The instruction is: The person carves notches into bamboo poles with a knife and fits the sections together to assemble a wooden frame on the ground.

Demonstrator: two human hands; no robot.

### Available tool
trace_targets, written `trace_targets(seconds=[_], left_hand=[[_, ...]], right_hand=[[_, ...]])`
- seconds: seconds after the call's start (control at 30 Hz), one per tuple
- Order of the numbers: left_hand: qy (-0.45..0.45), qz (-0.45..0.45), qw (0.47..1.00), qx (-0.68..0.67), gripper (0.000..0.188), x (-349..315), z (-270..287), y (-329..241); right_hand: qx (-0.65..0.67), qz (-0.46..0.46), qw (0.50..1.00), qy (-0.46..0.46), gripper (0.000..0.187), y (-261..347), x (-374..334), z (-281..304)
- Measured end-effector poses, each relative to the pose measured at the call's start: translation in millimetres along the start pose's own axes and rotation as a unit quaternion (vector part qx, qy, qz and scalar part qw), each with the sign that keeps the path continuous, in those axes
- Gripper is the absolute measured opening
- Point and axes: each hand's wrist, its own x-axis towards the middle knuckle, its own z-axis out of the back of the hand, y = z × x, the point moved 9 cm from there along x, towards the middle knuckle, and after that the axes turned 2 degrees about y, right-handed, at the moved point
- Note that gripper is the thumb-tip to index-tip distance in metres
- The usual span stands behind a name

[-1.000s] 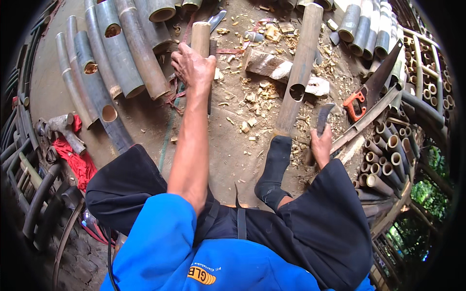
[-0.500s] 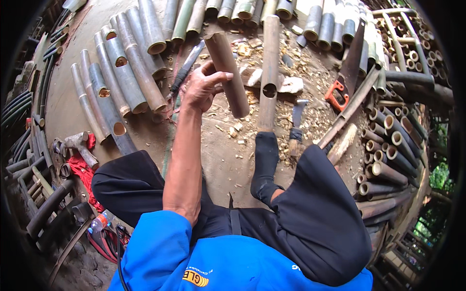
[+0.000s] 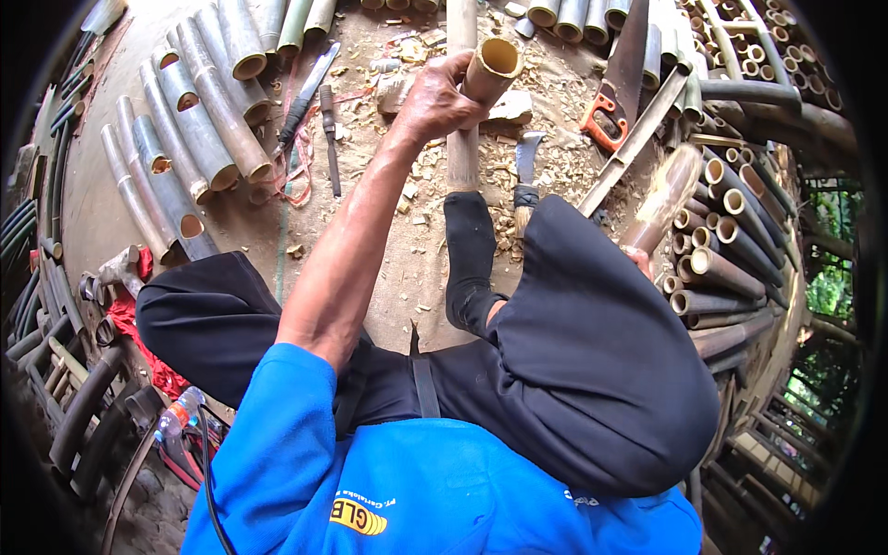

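Observation:
My left hand (image 3: 442, 97) is wrapped round a short brown bamboo tube (image 3: 490, 74), whose open end tilts up toward me. The tube is over a longer bamboo pole (image 3: 462, 166), which my socked foot (image 3: 469, 245) meets at its near end. Beyond my right knee, part of my right hand (image 3: 638, 260) shows, closed on the lower end of a thick wooden club (image 3: 666, 196) with a pale, frayed side. My knee hides most of that hand. A short-bladed knife (image 3: 526, 171) with a wrapped handle lies right of the pole.
Bamboo tubes with cut holes (image 3: 190, 111) lie in a row at left. A long knife (image 3: 310, 88) and a chisel (image 3: 329, 139) rest near them. An orange-handled saw (image 3: 606, 116) leans at right, by stacked bamboo (image 3: 731, 250). Wood chips (image 3: 425, 185) litter the ground.
My left hand has moved right and farther away with the tube, turning its open end toward me. The chisel is now uncovered. The wooden club is raised higher beside my right knee.

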Motion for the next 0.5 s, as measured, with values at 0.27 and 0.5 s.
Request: trace_targets(seconds=[0.27,0.5], left_hand=[[0.028,0.026,0.999,-0.003,0.058,-7,-11,-1],[0.018,-0.002,1.0,-0.015,0.055,1,-12,4]], right_hand=[[0.126,0.161,0.966,0.157,0.091,160,-34,-32],[-0.061,0.355,0.914,0.185,0.094,274,-86,-89]])
